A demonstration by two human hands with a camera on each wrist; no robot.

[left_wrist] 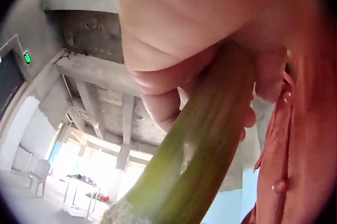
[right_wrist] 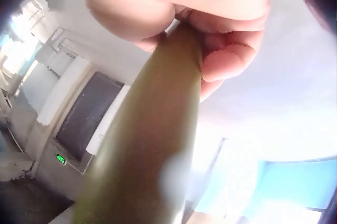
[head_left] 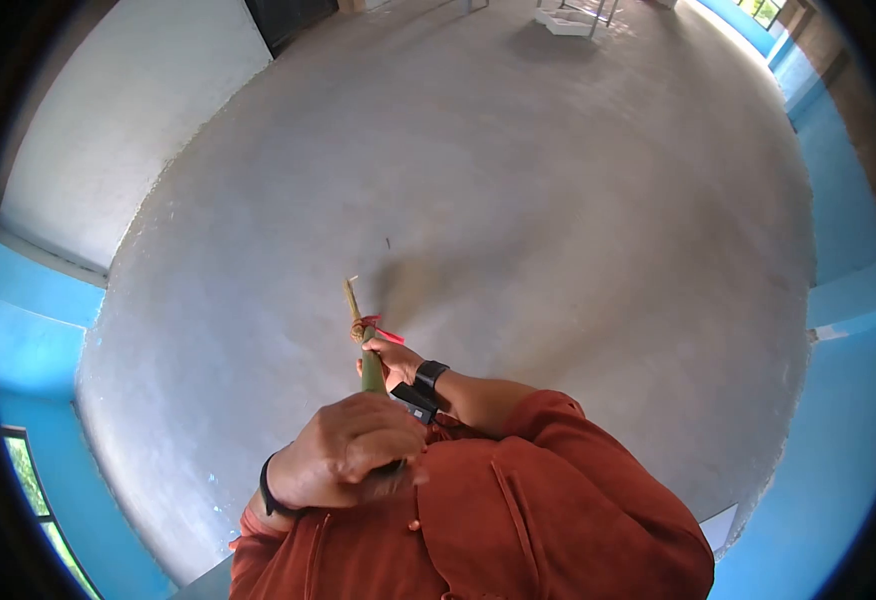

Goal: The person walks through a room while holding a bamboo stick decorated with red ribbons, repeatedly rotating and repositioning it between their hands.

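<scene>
A long green stalk (head_left: 372, 372) runs forward from the person's chest, tapering to a thin yellowish tip. A red ribbon (head_left: 389, 336) and a wrapped binding sit near its narrow part. Close to the body, the left hand (head_left: 356, 448) grips the stalk, and part of it is hidden under the palm. Farther out, just behind the ribbon, the right hand (head_left: 395, 362) curls its fingers round it. In the left wrist view the green stalk (left_wrist: 195, 145) looks ridged, with a rough pale end. The right wrist view shows the fingers (right_wrist: 231, 58) wrapped about its slimmer part.
Below spreads a grey concrete floor (head_left: 558, 220), with blue walls (head_left: 853, 410) at the sides. A white tray-like thing (head_left: 566, 22) lies under thin legs at the far end. A pale chair (left_wrist: 39, 176) stands in the background.
</scene>
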